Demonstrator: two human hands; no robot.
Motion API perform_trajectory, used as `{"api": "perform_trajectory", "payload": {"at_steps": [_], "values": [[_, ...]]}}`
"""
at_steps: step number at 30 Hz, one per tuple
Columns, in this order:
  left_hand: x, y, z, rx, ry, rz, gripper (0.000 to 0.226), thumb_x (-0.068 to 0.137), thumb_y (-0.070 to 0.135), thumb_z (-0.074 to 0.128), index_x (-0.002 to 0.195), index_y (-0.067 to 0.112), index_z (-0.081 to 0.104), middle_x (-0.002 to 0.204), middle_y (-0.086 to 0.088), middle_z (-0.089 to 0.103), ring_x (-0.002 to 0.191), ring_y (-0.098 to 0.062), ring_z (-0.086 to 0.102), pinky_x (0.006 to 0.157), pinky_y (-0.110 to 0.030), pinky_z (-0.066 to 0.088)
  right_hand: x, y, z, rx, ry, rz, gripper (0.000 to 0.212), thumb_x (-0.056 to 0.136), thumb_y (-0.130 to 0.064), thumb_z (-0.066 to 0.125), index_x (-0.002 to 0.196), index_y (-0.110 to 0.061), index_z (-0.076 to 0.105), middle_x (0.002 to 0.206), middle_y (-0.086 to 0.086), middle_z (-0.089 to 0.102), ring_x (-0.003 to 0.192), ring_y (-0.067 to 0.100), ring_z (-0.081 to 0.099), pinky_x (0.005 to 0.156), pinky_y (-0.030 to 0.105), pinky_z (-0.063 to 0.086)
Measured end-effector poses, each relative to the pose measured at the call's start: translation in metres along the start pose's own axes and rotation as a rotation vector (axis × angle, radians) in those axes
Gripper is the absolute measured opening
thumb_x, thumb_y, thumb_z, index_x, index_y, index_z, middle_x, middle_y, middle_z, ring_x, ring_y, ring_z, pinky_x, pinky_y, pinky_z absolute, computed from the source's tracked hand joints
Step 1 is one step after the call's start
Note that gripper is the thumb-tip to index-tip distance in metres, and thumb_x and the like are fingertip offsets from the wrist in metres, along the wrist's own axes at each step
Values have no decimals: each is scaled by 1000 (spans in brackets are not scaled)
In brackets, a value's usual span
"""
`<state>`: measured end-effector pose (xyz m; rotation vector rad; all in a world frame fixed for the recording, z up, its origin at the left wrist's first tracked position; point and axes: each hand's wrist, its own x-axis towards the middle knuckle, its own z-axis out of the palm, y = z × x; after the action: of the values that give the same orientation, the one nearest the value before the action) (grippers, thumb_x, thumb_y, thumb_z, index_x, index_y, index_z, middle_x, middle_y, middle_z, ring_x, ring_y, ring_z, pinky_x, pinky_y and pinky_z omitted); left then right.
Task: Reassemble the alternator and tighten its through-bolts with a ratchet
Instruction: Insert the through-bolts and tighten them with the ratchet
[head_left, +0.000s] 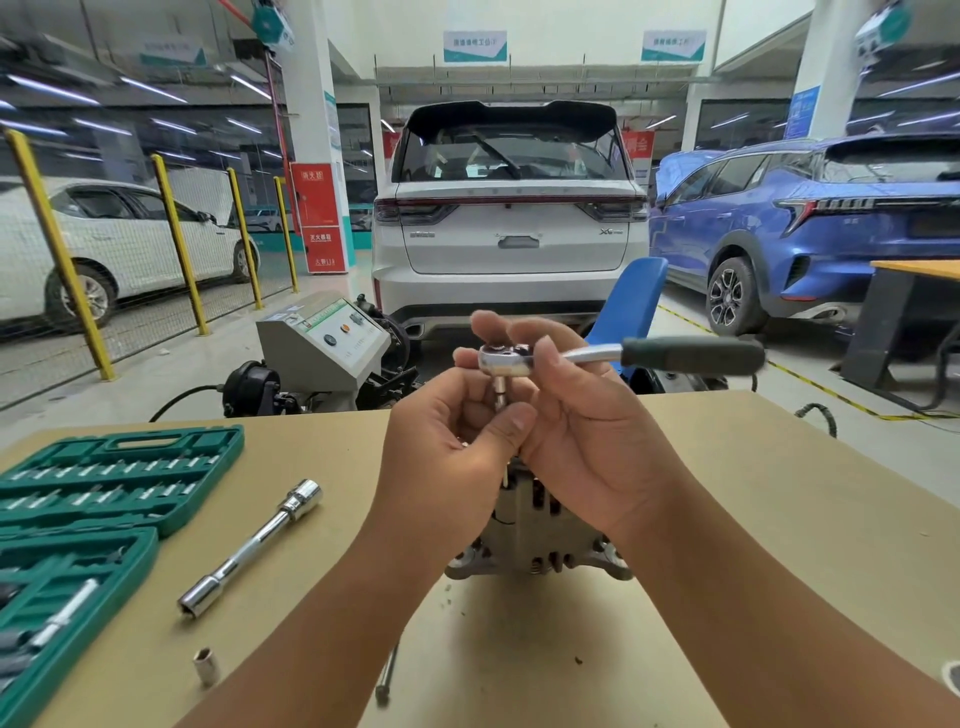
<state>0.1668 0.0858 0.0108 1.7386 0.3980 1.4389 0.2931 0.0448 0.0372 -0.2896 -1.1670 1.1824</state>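
Above alternator (540, 535): right hand (587, 436) grips ratchet (623, 356) head; left hand (457, 441) pinches its socket (500, 389).

The tabletop (779, 493) lies bare across the right half of the frame, wide room for a hand. At centre the alternator (540, 535) stands beneath both raised forearms. Left of it, a long socket wrench (249, 545) lies diagonally, with a small loose socket (206, 666) near the lower edge. The open green tool case (104, 499) fills the left edge. A thin rod (388, 673) lies at lower centre.
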Motion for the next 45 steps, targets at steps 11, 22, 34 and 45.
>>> {"api": "perform_trajectory", "payload": {"at_steps": [11, 22, 34, 45], "values": [[-1, 3, -2, -34, -34, 23, 10, 88, 24, 71, 97, 26, 74, 75, -17, 62, 63, -18, 53, 55, -28, 48, 0, 0, 0, 5, -36, 2, 23, 84, -10, 76, 106, -14, 74, 129, 13, 68, 118, 30, 64, 102, 49, 50], [0, 1, 0, -11, -25, 16, 16, 86, 23, 73, 101, 29, 73, 81, -6, 70, 70, -23, 61, 61, -34, 55, 0, -1, 0, -18, 7, 4, 21, 84, -14, 76, 104, -12, 73, 129, 17, 67, 121, 33, 64, 105, 51, 48], [-3, 5, -1, -36, -19, 9, 15, 88, 23, 71, 102, 19, 75, 80, -27, 63, 67, -44, 54, 56, -48, 49, -1, -1, 4, -10, 13, 16, 25, 86, -8, 67, 111, -12, 71, 127, 21, 68, 122, 34, 63, 103, 53, 50], [-4, 6, 2, -14, 0, -14, 22, 85, 21, 73, 107, 23, 75, 94, -16, 74, 91, -45, 66, 84, -60, 57, 1, 0, 1, -2, 25, 29, 28, 89, -14, 66, 117, -13, 69, 127, 23, 67, 120, 36, 63, 103, 53, 50]]}}
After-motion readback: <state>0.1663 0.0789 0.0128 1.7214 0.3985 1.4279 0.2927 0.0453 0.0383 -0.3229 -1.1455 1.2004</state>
